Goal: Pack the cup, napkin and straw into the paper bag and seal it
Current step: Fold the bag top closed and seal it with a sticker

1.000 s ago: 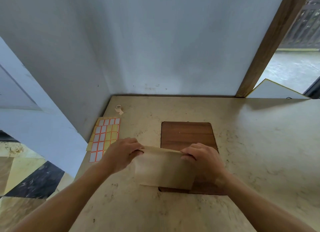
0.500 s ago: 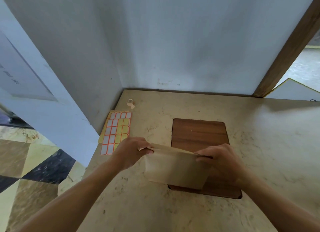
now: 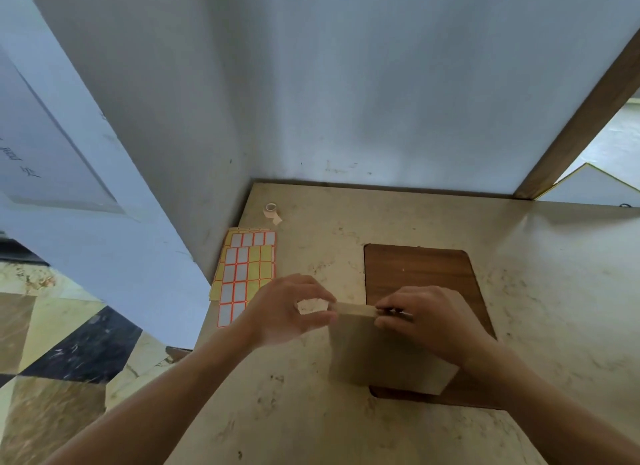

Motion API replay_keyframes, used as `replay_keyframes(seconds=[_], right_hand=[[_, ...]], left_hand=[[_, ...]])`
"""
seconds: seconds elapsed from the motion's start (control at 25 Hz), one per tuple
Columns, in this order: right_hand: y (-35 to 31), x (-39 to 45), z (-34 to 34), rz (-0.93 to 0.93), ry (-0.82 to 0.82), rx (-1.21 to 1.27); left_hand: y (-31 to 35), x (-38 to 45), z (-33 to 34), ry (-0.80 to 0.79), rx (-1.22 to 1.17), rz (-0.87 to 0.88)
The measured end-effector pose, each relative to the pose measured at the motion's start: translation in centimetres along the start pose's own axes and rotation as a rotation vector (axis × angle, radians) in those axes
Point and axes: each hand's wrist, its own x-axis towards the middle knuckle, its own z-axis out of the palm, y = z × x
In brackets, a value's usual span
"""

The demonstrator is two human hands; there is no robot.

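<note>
A brown paper bag (image 3: 377,353) stands on the beige table, partly over a dark wooden board (image 3: 415,274). Its top edge is folded flat. My left hand (image 3: 287,312) pinches the left end of that fold. My right hand (image 3: 426,322) pinches the right end. The two hands sit close together on the fold. Cup, napkin and straw are not visible; the bag hides whatever is inside.
A sheet of orange-edged white stickers (image 3: 246,270) lies at the table's left edge. A small roll of tape (image 3: 272,211) sits behind it near the wall corner. Grey walls close the back and left. A wooden post (image 3: 571,132) rises at the right.
The fold at the bag's top has narrowed as my hands moved closer together along it. The camera has tilted up and shifted a little.
</note>
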Motion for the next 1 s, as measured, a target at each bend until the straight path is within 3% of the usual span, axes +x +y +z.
replay_keyframes(seconds=[0.12, 0.32, 0.6, 0.72, 0.88, 1.0], right_hand=[[-2.9, 3.0, 0.9, -0.015, -0.041, 0.052], [-8.4, 9.4, 3.6, -0.068, -0.110, 0.086], [-11.5, 15.5, 6.8, 0.036, -0.268, 0.078], [-12.2, 17.2, 9.6, 0.168, -0.332, 0.089], [-14.4, 19.3, 15.1, 0.499, -0.347, 0.543], [-14.4, 20.0, 19.4, 0.745, -0.247, 0.643]], left_hand=[[-3.6, -1.5, -1.7, 0.063, -0.024, -0.069], [-12.1, -5.5, -3.9, 0.129, 0.049, -0.376], [-18.2, -7.0, -1.8, 0.008, 0.180, -0.619], [-19.3, -6.5, 0.0, -0.080, 0.253, -0.665], [-20.5, -6.0, 1.2, -0.101, 0.374, -0.645], [-21.5, -6.0, 2.0, -0.126, 0.406, -0.640]])
